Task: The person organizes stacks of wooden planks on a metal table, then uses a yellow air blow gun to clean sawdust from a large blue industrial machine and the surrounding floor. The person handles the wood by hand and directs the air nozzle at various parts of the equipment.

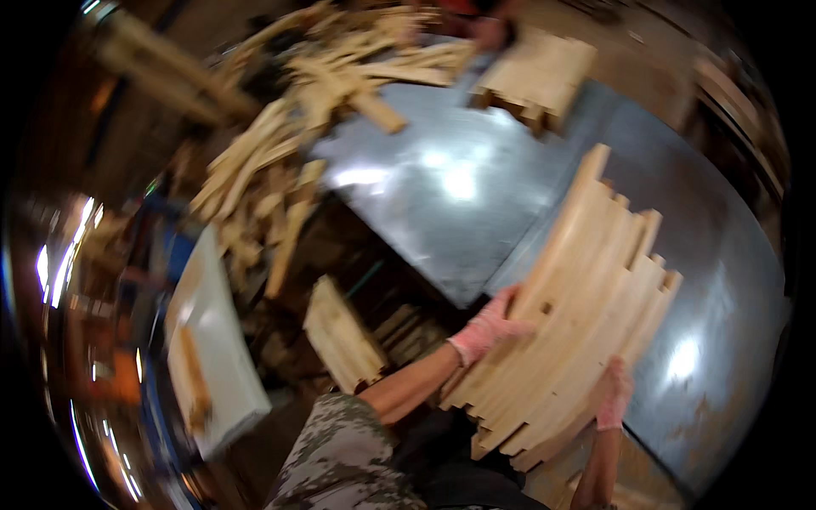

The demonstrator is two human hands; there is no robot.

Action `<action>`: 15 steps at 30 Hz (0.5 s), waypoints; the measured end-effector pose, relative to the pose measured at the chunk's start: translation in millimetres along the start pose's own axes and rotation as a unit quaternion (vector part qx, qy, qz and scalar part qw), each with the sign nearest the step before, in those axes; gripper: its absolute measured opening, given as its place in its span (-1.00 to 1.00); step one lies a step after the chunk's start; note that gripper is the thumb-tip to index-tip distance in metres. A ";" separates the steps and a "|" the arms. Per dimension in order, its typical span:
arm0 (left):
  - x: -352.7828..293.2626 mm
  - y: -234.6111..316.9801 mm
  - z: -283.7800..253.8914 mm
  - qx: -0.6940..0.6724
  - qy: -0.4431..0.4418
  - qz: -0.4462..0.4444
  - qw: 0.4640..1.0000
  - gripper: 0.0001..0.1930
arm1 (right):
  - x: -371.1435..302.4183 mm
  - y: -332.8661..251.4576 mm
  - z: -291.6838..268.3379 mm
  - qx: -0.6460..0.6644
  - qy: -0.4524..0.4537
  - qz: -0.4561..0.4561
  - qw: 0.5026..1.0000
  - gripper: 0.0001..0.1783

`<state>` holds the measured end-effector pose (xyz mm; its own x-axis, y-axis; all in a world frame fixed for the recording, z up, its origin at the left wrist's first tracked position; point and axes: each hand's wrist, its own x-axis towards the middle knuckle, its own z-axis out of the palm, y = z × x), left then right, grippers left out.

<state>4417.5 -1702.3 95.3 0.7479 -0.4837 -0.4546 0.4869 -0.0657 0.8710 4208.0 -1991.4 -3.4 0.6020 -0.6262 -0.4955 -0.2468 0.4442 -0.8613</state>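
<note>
A stack of curved pale wooden slats [569,331], with uneven ends, lies partly over the shiny metal table [408,221] and reaches back toward my body. My left hand [493,325], in a pink glove, presses against the stack's left side with the thumb on top. On the right side my right hand [615,393], also gloved in pink, grips the stack's outer edge. Both hands are closed around the slats from opposite sides; the fingertips under the wood are hidden.
Another stack of wooden blocks [540,76] sits at the table's far edge, near a person's hand [489,32]. Loose wooden strips [340,76] are heaped at the far left. A short wooden bundle [340,336] and a white board [217,340] carrying a wood strip stand left of me.
</note>
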 end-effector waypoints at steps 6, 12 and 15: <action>-167.3 20.3 -38.9 0.018 0.105 0.172 0.979 0.12 | -77.4 -54.4 64.8 -0.059 -0.154 -0.070 0.984 -0.52; -369.0 27.8 -93.8 -0.083 0.261 0.275 0.922 0.03 | -217.1 -136.4 184.0 -0.247 -0.300 -0.188 0.902 -0.48; -473.8 9.6 -129.1 -0.152 0.306 0.307 0.888 -0.01 | -284.2 -123.5 244.4 -0.312 -0.383 -0.199 0.846 -0.57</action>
<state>4126.1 -1361.0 295.0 0.9743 0.2251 -0.0080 -0.0685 0.3302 0.9414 4253.0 -1711.8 271.4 0.9885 0.0593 -0.1394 -0.1176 -0.2792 -0.9530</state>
